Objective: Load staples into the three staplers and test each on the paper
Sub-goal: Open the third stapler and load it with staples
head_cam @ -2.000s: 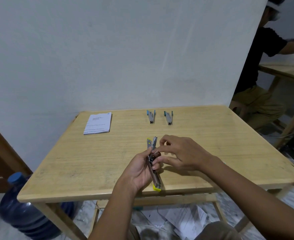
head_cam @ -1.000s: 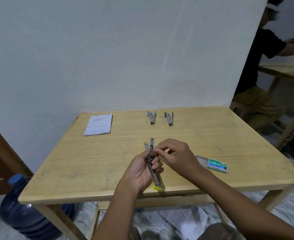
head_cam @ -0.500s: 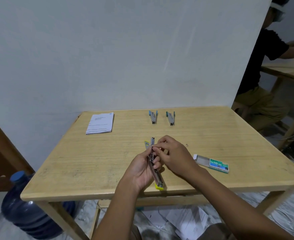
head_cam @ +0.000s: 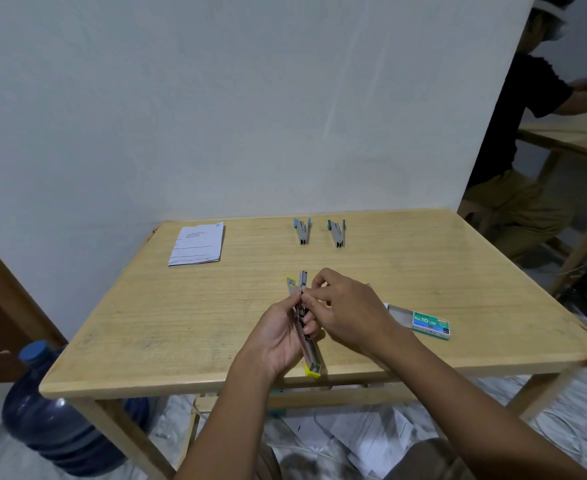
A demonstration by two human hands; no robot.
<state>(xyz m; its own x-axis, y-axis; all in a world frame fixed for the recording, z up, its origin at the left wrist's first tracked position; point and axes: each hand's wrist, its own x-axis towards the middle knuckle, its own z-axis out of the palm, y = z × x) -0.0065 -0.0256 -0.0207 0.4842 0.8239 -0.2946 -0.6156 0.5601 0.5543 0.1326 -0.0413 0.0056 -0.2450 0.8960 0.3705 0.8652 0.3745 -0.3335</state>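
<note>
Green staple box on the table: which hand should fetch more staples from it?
Probably the right hand: the open green cardboard staple box lies just beside its wrist. The left hand is busy gripping the opened yellow-tipped silver stapler.

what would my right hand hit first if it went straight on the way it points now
The yellow stapler, at once. The right hand points left across the table, and its fingertips pinch at the stapler's opened metal rail, which the left hand holds. Right behind that are the left hand's fingers.
</note>
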